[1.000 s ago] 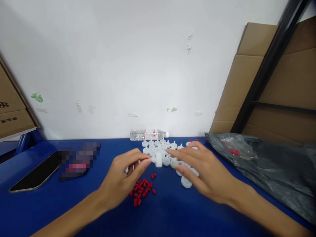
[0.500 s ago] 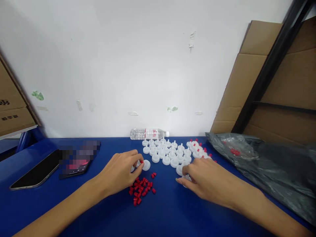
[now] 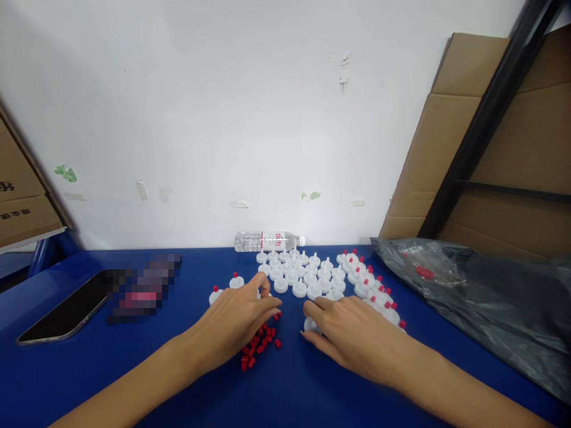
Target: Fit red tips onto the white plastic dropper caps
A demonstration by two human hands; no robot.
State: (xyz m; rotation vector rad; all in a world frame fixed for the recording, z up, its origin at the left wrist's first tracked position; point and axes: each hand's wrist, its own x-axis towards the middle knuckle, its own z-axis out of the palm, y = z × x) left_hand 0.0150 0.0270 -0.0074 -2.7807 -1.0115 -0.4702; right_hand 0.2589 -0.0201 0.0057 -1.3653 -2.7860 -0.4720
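Note:
My left hand lies over a small heap of red plugs on the blue table, its fingers curled down so that what they hold is hidden. My right hand rests just right of it, fingers closed round a white cap. Behind both hands stands a cluster of white caps. To the right of that cluster are several caps fitted with red plugs. Two more red-tipped caps stand to the left of my left hand.
A clear water bottle lies against the white wall. A phone lies at the left beside a blurred object. A black plastic bag covers the right side, with cardboard and a black frame behind it.
My left hand moved from a white cap near the cluster down onto the red plugs. My right hand drew left and toward me with a white cap. Red-tipped caps at left and right are uncovered.

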